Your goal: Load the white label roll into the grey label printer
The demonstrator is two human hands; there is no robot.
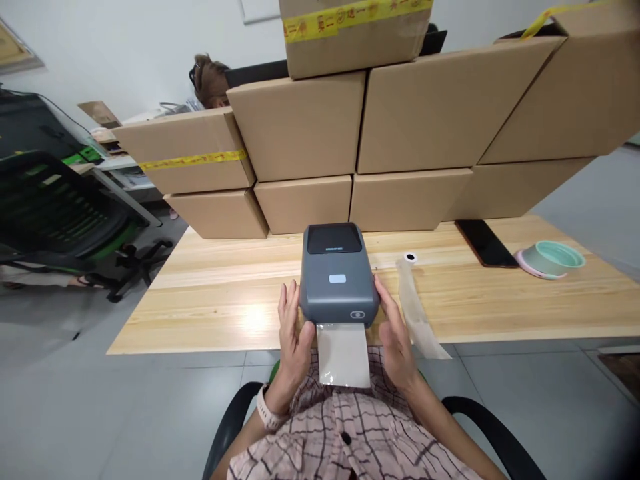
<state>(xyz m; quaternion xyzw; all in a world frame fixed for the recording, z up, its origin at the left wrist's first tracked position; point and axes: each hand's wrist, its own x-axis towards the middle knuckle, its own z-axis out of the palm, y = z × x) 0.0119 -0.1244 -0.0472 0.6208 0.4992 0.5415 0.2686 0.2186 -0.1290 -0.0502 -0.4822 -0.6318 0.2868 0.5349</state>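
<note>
printer [339,273] before boxes [360,127], on table [210,293]

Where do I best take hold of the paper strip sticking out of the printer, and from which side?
Probably pinch the free lower end of the paper strip, coming from the near side below the table edge. It hangs clear there with both faces open, while its top sits in the front slot of the printer.

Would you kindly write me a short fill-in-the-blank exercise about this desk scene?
1. The left hand and the right hand rest against the sides of a grey label ____.
2. Behind it, ____ boxes are stacked on the wooden table.
3. A black ____ lies flat on the table, to the right of the hands.
Missing words: printer; cardboard; phone.
</note>
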